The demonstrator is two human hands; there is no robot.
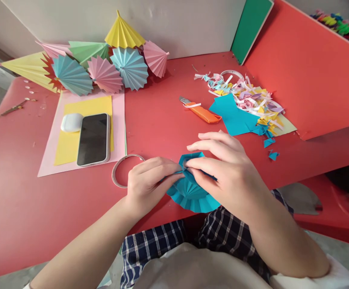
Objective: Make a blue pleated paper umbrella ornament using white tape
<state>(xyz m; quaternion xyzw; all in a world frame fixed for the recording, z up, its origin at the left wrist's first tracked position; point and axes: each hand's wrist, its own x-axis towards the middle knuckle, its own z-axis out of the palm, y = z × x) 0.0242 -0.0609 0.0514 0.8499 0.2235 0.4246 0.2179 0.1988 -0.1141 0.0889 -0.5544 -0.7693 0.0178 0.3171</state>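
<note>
A teal pleated paper fan (194,196), opened into a rounded shape, is between my hands at the table's front edge. My left hand (153,180) pinches its upper left side between thumb and fingers. With thumb and index finger, my right hand (219,162) presses the paper near the upper centre, its other fingers raised. Something clear and shiny shows at the right fingertips, too small to name. Just left of my left hand lies a roll of tape (117,170), partly covered by that hand. An orange utility knife (204,112) rests beyond my hands.
Several folded paper umbrellas (129,68) stand along the back left. A phone (93,138) and white earbud case (71,122) lie on yellow and pink paper sheets (49,160). Teal paper (234,116) and a heap of paper scraps (252,96) lie by the red panel (307,72).
</note>
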